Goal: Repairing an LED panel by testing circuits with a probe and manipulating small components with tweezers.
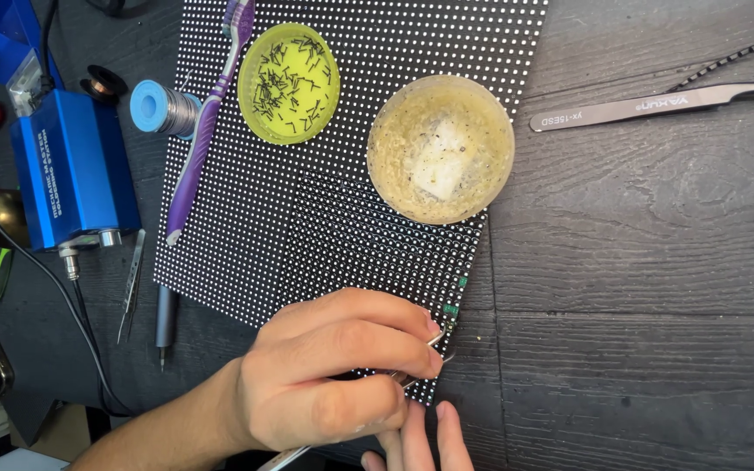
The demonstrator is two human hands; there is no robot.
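Left hand (333, 375): closed in a pinch grip on a pair of fine metal tweezers (412, 377), whose tips sit at the lower right corner of the LED matrix panel (246, 253), by small green parts on its edge.
Right hand (421, 440): only two fingertips show at the bottom edge, side by side, just below the tweezers; whether they hold anything cannot be told.
Panel: black, covered in a grid of white dots, flat on the dark wooden table (639, 288), reaching from the top edge down to the left hand.

On the panel:
- yellow-green lid (289, 83) holding many tiny dark pins
- round clear tub (441, 148) of pale, grainy paste
- purple toothbrush (202, 131), lying along the left side

Beside it:
- solder spool (161, 107) with blue ends
- blue soldering station (71, 166), to the far left
- second pair of tweezers (656, 105), well apart at the upper right

Step in hand, as judged: fine picking or placing at the panel's corner. Such work calls for a steady tip and a light squeeze, with the panel kept from sliding.
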